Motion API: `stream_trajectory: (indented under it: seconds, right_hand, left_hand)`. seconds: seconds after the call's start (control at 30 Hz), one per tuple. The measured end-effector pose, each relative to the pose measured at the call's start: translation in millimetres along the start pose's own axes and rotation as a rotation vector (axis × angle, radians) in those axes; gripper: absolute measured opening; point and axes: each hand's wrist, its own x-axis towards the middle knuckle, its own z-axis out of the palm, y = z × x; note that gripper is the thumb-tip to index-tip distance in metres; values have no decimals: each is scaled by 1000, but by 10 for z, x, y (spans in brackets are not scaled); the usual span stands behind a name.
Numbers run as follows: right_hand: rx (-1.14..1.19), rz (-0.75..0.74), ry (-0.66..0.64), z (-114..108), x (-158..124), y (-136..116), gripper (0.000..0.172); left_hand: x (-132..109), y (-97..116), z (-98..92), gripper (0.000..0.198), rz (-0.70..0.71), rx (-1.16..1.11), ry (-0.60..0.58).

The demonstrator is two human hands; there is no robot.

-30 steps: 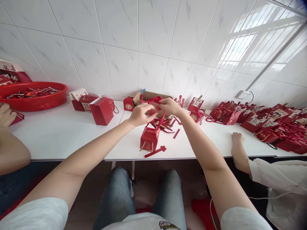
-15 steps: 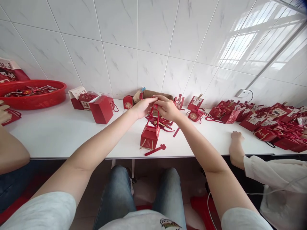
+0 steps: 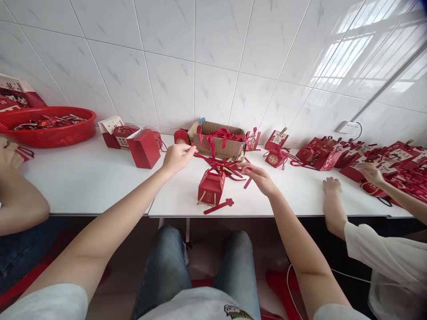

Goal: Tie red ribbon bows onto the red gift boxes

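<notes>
A small red box [image 3: 211, 189] with rope handles stands near the table's front edge, a ribbon stretched out to both sides above it. My left hand [image 3: 177, 159] is up and to the left of the box, thumb and fingers pinched on one end of the red ribbon [image 3: 203, 156]. To the right, my right hand [image 3: 258, 175] has its fingertips together at the ribbon's other end. A red strip with a flower-shaped end [image 3: 219, 206] lies in front of the box. More strips [image 3: 233, 170] lie in a heap behind it.
An open cardboard box [image 3: 218, 144] of red ribbons stands by the wall. Left are a taller red box [image 3: 144, 149] and a red basin [image 3: 53, 133] of small packets. Many red boxes [image 3: 396, 164] crowd the far right. People's hands and arms show at both sides.
My hands have moved apart from above the small box, left hand leftward and right hand rightward and down. The ribbon has come down. Another person's arm has entered at the right.
</notes>
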Motion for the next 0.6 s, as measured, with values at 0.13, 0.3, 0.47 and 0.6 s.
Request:
stream_trajectory:
  seconds: [0.13, 0.3, 0.47, 0.6]
  right_hand:
    - [320, 267, 128, -175, -546, 558, 28]
    - [413, 464, 230, -149, -796, 870, 27]
    - [71, 398, 612, -8, -528, 720, 56]
    - [-212, 117, 470, 208, -250, 540, 40]
  left_hand:
    - [-287, -628, -180, 35, -307, 223, -45]
    - [-531, -1082, -55, 26, -454, 226, -96]
    - [-515, -948, 224, 56, -365, 190, 66]
    - [-495, -578, 413, 32, -84, -15, -168]
